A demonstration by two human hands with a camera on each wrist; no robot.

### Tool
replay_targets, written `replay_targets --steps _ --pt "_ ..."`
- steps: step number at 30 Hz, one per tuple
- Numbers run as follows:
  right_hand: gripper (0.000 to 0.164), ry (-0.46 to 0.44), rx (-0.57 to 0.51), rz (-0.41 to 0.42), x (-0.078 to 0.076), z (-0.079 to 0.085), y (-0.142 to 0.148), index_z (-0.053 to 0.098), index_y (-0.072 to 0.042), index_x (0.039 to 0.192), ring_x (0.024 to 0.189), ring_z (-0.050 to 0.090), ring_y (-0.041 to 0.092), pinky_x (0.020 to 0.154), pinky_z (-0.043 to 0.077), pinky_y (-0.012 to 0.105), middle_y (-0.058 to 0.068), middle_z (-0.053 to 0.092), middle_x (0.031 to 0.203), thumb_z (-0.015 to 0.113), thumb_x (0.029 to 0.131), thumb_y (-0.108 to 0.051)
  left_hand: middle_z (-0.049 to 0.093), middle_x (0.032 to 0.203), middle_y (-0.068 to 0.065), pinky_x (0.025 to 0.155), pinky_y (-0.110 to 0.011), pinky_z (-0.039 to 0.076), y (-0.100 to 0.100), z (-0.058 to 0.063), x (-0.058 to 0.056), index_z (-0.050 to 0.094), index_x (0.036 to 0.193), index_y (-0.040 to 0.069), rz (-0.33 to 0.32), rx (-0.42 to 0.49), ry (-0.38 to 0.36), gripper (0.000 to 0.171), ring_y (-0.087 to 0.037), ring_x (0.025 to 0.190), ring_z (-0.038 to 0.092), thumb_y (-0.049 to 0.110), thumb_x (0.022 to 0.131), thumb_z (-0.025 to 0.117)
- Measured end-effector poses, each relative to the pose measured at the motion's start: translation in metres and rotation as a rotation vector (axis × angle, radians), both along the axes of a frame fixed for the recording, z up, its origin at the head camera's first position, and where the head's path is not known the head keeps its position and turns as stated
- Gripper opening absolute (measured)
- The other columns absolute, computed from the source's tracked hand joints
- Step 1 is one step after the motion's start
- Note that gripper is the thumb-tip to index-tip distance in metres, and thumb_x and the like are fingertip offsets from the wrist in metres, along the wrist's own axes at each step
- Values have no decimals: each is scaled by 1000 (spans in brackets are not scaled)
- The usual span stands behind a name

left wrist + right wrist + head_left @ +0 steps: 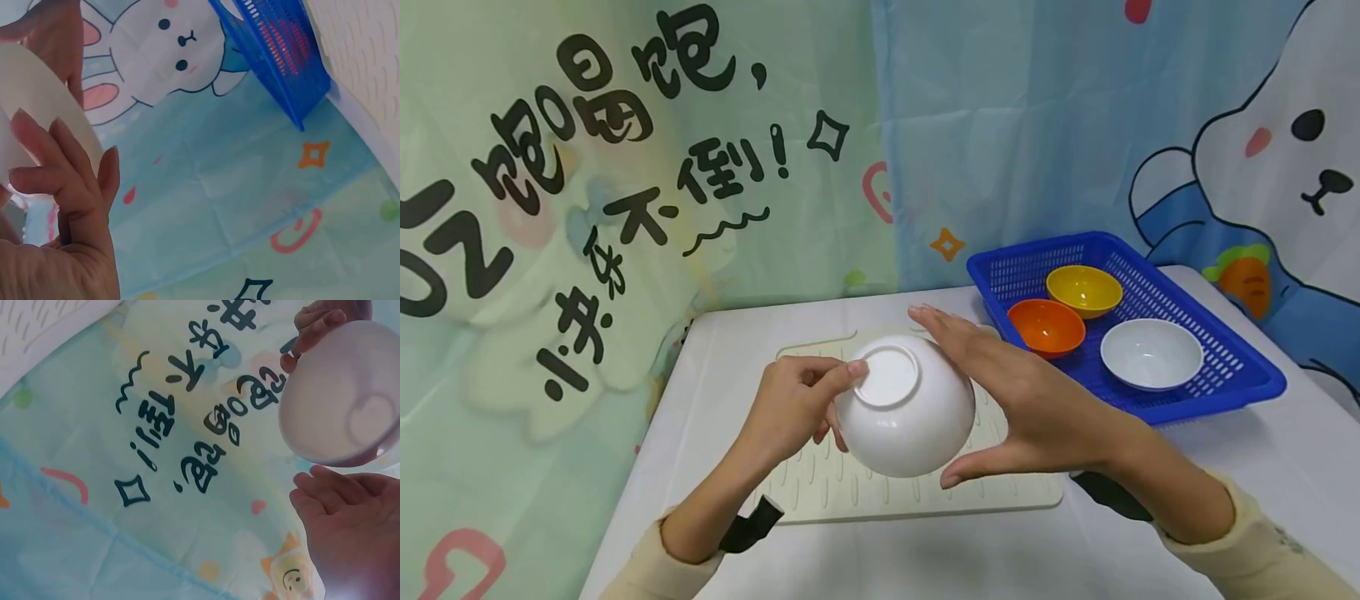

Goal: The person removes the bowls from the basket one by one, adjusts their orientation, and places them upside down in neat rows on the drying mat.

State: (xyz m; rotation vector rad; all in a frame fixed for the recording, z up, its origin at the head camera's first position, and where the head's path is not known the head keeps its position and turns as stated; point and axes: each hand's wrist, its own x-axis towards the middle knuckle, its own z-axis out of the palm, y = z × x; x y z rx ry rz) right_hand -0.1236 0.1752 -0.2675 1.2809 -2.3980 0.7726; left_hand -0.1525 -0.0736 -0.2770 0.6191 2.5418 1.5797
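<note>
A white bowl (913, 437) is held up over the cream mat, tilted so that its underside and round foot ring face the head camera. My left hand (805, 400) grips its left side, the thumb on the outside by the foot ring. On the other side, my right hand (1030, 400) is spread with straight fingers and the thumb apart. In the right wrist view a narrow gap shows between the right hand (353, 528) and the bowl (325, 400). The left wrist view shows the left hand's fingers (81, 162) bent by the bowl (47, 94).
A blue plastic basket (1217, 408) stands at the right, with a yellow bowl (1084, 292), an orange bowl (1047, 327) and another white bowl (1152, 354) in it. The ridged mat (910, 500) lies on the white table (700, 400). Printed curtains (970, 150) hang behind.
</note>
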Motion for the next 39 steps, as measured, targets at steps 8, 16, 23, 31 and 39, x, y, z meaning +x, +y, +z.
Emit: replay_targets --steps 8,16,23,31,39 --pt "111 -138 -39 -12 0 -11 -6 19 -9 148 127 40 28 85 50 38 7 30 148 83 63 -41 52 39 -7 36 -25 25 0 -1 -3 72 79 7 -10 -61 -90 41 -25 39 51 45 86 57" --pt "106 -204 -73 -10 0 -19 -8 23 -11 147 121 47 26 80 53 33 8 39 142 82 65 -42 53 40 -8 37 -25 28 -1 -4 -5 72 80 8 -26 -95 -112 42 -25 39 54 46 87 56" --pt "102 -214 -112 -9 -1 -25 -11 29 -12 145 120 48 26 80 53 33 8 42 139 83 64 -40 55 43 -10 38 -26 32 -3 -5 -6 72 83 8 -35 -106 -137 41 -24 40 56 46 87 57" --pt "103 -188 -163 19 -8 -27 -19 32 -9 143 119 49 24 83 51 35 8 45 137 86 60 -37 57 46 -6 41 -26 33 -11 -1 -7 73 84 11 -4 -154 -98 40 -22 43 57 47 87 57" --pt "100 -153 -215 46 -25 -26 -31 35 -7 141 115 51 22 84 51 37 7 47 135 87 60 -35 68 85 -4 56 -30 51 -25 -12 -10 70 105 9 45 -150 215 56 -16 68 60 55 93 40"
